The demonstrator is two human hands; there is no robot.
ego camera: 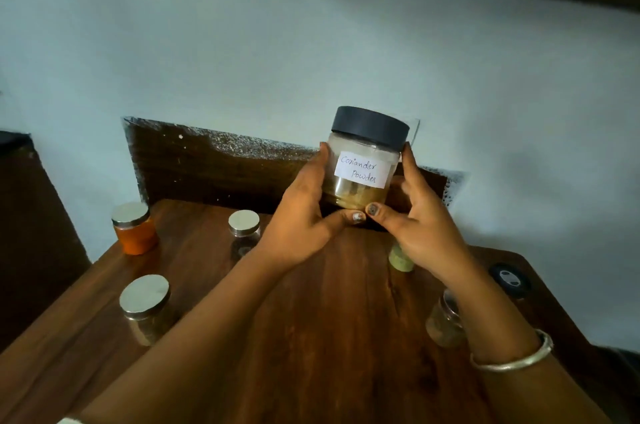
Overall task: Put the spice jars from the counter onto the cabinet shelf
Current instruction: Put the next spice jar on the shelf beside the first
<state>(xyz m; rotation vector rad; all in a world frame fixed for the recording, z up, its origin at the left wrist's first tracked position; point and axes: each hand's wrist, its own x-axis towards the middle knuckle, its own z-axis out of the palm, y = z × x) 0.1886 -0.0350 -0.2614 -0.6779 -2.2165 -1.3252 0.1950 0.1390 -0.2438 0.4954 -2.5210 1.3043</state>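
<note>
Up above the back of the table [329,337], one coriander powder jar [363,160] is held in mid-air, with the left hand [301,216] and right hand [415,226] both curled round it. Five more sit on the table: orange jar [135,229], small jar [244,233], front-left jar [147,309], green jar [401,259] and right-side jar [445,323].

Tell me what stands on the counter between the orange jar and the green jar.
In the head view, a small silver-lidded jar stands between the orange jar and the green jar.

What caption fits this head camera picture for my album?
Left hand and right hand hold the coriander jar over the counter.
</note>
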